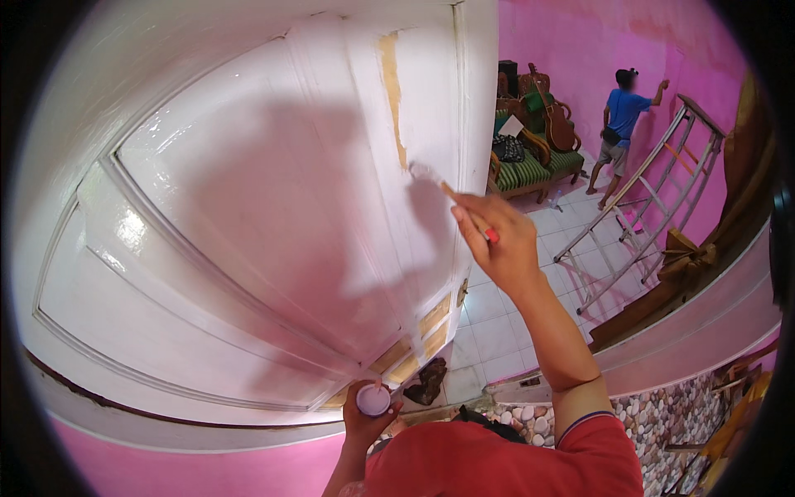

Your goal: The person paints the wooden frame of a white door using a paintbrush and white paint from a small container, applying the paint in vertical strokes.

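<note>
My right hand [503, 242] is closed round the handle of a paintbrush [448, 190], whose end shows red below my fingers. The bristles meet a white door [248, 190] at the lower tip of a narrow yellowish bare strip [389, 79]. Low in front of me, my left hand [362, 421] grips a small round paint cup [373, 401] with pale paint inside. A thin stick-like piece slants up beside its rim; I cannot make out what it is. More yellowish patches [435, 319] show near the door's bottom. My shadow covers much of the panel.
Beyond the door's edge, a person in a blue shirt [627, 106] stands at a pink wall. An aluminium stepladder [654, 186] stands on the tiles, right. A green striped sofa [522, 171] holds a guitar [559, 128]. A brown curtain [749, 166] hangs far right.
</note>
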{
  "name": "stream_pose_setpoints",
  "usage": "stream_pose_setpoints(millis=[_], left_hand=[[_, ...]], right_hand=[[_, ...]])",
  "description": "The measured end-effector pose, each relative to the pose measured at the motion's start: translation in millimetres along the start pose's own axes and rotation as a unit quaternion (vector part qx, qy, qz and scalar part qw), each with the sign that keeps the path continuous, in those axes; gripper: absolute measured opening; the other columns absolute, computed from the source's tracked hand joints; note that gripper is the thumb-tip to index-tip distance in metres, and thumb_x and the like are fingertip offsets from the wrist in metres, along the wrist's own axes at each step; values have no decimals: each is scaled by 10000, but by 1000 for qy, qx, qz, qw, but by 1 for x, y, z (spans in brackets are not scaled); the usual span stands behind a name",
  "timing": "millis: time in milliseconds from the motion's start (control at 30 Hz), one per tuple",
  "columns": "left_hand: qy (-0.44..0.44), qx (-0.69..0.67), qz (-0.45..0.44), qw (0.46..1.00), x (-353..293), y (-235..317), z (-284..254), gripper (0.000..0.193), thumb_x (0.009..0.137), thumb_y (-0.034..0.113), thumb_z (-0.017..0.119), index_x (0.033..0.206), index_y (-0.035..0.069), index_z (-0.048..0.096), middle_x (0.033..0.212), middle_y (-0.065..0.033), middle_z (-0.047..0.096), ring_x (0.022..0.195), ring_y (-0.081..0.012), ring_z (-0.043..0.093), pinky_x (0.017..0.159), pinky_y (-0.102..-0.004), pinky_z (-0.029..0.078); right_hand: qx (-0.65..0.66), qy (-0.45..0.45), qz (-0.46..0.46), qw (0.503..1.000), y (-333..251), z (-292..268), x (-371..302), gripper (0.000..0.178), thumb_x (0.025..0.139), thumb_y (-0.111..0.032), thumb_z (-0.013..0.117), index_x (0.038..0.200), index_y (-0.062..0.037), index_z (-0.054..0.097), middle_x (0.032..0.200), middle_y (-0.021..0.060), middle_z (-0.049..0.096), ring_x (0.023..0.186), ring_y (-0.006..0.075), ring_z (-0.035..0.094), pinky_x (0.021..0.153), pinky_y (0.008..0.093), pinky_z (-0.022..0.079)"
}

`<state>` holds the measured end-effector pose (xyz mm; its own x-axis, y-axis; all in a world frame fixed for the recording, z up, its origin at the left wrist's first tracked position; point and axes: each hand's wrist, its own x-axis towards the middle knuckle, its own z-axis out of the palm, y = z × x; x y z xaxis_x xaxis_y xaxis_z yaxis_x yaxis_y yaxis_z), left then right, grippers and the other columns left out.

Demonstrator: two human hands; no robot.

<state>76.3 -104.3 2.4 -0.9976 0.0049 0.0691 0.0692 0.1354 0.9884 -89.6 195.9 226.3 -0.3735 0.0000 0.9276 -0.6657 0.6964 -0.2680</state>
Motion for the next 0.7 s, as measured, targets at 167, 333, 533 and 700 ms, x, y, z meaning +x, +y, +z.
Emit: stream_pose_setpoints(millis=[167,333,533,700], left_hand=[[1,9,5,1000,1,-1,2,688,676,146,957,1206,50,529,1032,-96,699,965,-193,699,848,-339,573],[3,-5,5,1000,1,-3,2,692,677,156,958,1213,47,534,1034,-98,701,968,-195,702,842,-335,576],[11,2,12,1000,1,-5,1,692,668,164,961,1211,42,550,1033,-102,697,968,-194,702,839,-335,577],[4,17,9,1000,2,-16,-1,712,666,173,964,1228,42,547,1049,-108,692,959,-202,700,838,-338,578]], right_hand=[[0,-43,6,999,3,9,14,181,907,-102,734,1064,-18,701,841,129,691,703,295,664,622,381,533],[10,59,-41,997,-8,10,55,175,912,-111,735,1061,-25,704,840,122,690,695,297,672,631,365,537],[2,-6,16,1000,-17,5,15,154,916,-107,729,1055,-43,714,829,123,686,684,286,668,617,358,529],[-13,-11,-4,1000,-11,11,36,152,924,-103,728,1066,-50,731,858,131,704,690,264,678,624,347,536]])
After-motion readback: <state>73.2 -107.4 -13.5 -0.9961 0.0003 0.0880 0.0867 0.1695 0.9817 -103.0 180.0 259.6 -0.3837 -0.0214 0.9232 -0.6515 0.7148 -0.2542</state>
